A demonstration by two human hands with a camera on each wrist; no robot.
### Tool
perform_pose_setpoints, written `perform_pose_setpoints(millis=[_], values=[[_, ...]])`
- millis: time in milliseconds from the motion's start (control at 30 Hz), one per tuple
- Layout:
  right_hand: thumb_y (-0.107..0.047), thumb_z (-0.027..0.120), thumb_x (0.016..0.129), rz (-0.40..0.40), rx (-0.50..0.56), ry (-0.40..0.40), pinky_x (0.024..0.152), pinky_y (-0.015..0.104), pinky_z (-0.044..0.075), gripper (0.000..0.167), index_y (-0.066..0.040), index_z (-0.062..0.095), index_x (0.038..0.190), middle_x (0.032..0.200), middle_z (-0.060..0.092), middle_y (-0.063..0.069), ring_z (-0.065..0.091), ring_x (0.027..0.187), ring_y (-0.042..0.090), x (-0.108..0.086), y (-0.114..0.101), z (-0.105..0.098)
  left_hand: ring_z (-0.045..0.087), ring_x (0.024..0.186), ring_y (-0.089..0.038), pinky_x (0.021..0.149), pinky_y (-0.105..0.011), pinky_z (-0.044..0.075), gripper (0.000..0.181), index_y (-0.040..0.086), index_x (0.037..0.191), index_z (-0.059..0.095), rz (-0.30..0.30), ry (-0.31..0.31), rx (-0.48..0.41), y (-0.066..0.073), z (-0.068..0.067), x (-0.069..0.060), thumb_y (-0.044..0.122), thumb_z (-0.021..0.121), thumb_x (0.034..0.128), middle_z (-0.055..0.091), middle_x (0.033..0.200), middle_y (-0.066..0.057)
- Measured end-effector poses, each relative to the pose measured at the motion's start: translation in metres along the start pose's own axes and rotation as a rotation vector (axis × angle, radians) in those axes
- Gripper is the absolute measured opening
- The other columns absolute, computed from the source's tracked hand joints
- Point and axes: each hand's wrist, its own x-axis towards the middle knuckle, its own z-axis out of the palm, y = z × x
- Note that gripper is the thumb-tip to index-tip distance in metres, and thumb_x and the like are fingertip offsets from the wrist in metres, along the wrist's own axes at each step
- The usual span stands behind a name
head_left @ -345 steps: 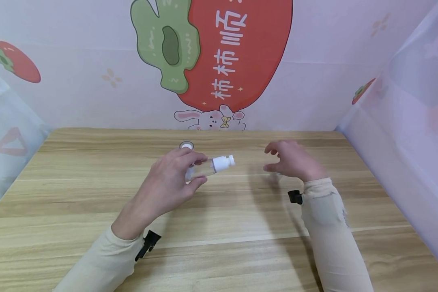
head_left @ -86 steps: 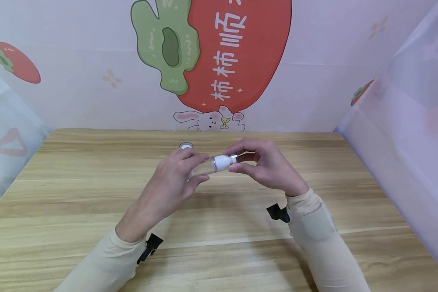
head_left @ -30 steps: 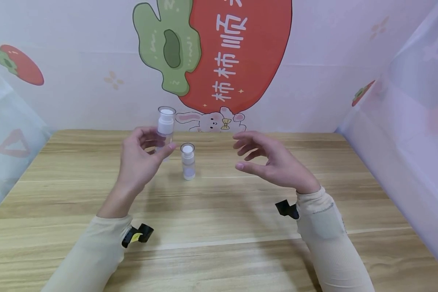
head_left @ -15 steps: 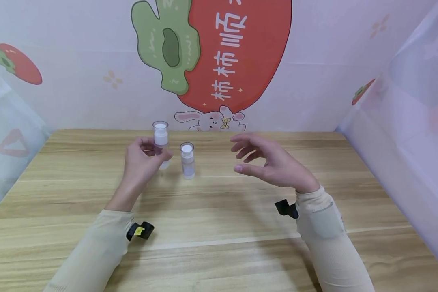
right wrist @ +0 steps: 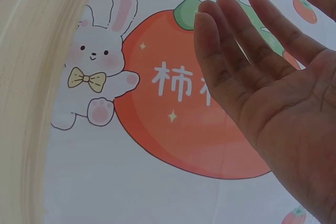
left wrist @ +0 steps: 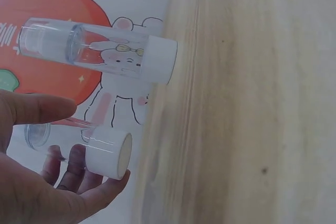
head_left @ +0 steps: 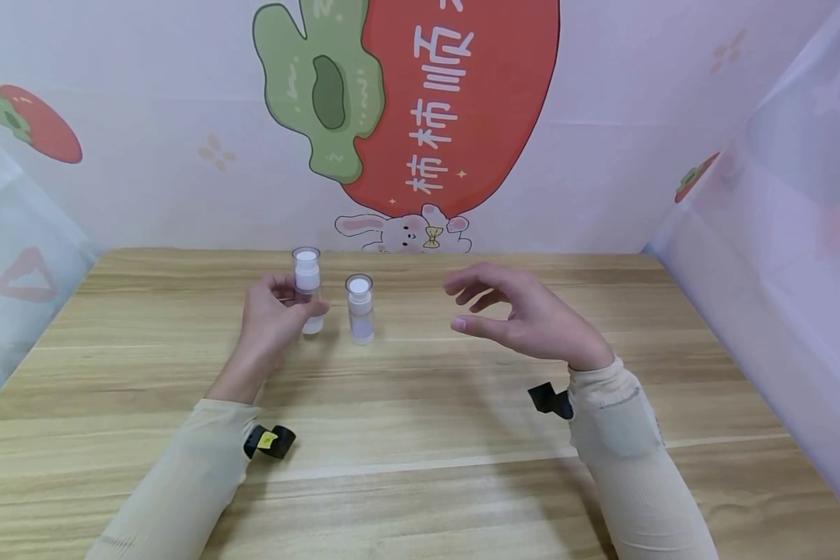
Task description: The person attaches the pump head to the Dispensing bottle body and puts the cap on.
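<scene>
In the head view my left hand (head_left: 273,315) holds a small clear pump bottle (head_left: 307,278) upright between thumb and fingers. Its white top sits under a transparent cap. The left wrist view shows the underside of this bottle's white base (left wrist: 124,155), so the base appears lifted or tilted off the table. A similar pump bottle (head_left: 360,315), capped too, stands upright just to its right, with a narrow gap between them. Over the table on the right hovers my right hand (head_left: 532,315), fingers loosely bent and thumb apart, holding nothing; its bare palm (right wrist: 294,114) shows in the right wrist view.
The wood-grain table (head_left: 420,467) runs back to a white backdrop (head_left: 161,171) printed with a large red fruit and a rabbit. White sheets (head_left: 791,233) close off both sides.
The right hand has let go of the bottle and drawn back right. My left hand has turned the bottle upright, moved it left and lowered it beside the standing one, which was partly hidden before.
</scene>
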Motion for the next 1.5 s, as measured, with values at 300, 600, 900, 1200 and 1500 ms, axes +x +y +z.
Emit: perform_pose_setpoints(millis=[300, 600, 900, 1200, 1500], values=[[-0.018, 0.079, 0.091, -0.017, 0.001, -0.009, 0.094, 0.041, 0.053, 0.041, -0.007, 0.066, 0.128, 0.121, 0.067, 0.003, 0.066, 0.104, 0.018, 0.0002, 0.0018, 0.0015, 0.055, 0.11, -0.029, 0.097, -0.038, 0.046, 0.057, -0.01, 0.131, 0.048, 0.001, -0.023, 0.023, -0.0068, 0.0011, 0.003, 0.003, 0.077, 0.084, 0.053, 0.123, -0.021], [-0.02, 0.079, 0.09, -0.007, -0.006, -0.019, 0.094, 0.039, 0.052, 0.04, -0.009, 0.067, 0.127, 0.12, 0.067, 0.0, 0.066, 0.104, 0.016, 0.0003, 0.0008, 0.0019, 0.054, 0.112, -0.031, 0.099, -0.039, 0.046, 0.057, -0.011, 0.131, 0.046, -0.011, -0.032, 0.033, -0.0088, 0.0016, 0.0035, 0.001, 0.075, 0.0833, 0.052, 0.124, -0.022], [-0.021, 0.08, 0.09, -0.006, -0.008, -0.033, 0.094, 0.039, 0.052, 0.04, -0.01, 0.067, 0.126, 0.12, 0.068, -0.002, 0.065, 0.104, 0.015, 0.0017, 0.0005, 0.0033, 0.054, 0.11, -0.031, 0.095, -0.037, 0.047, 0.057, -0.011, 0.131, 0.046, -0.004, -0.023, 0.058, -0.0095, 0.0003, 0.0017, 0.0, 0.076, 0.0833, 0.052, 0.123, -0.022], [-0.021, 0.081, 0.089, 0.015, -0.026, -0.051, 0.094, 0.038, 0.052, 0.041, -0.011, 0.067, 0.126, 0.12, 0.067, -0.004, 0.064, 0.106, 0.013, 0.0023, -0.0002, 0.0035, 0.052, 0.111, -0.034, 0.097, -0.042, 0.046, 0.06, -0.012, 0.132, 0.045, -0.002, -0.031, 0.088, -0.0087, -0.0013, 0.0013, -0.002, 0.077, 0.0812, 0.05, 0.125, -0.025], [-0.021, 0.081, 0.089, 0.014, -0.029, -0.068, 0.094, 0.038, 0.052, 0.04, -0.011, 0.067, 0.125, 0.119, 0.067, -0.003, 0.064, 0.105, 0.014, 0.002, 0.0023, 0.0033, 0.051, 0.109, -0.034, 0.096, -0.043, 0.046, 0.06, -0.013, 0.131, 0.045, 0.005, -0.041, 0.115, -0.0101, -0.0001, 0.0015, -0.005, 0.076, 0.08, 0.049, 0.124, -0.025]])
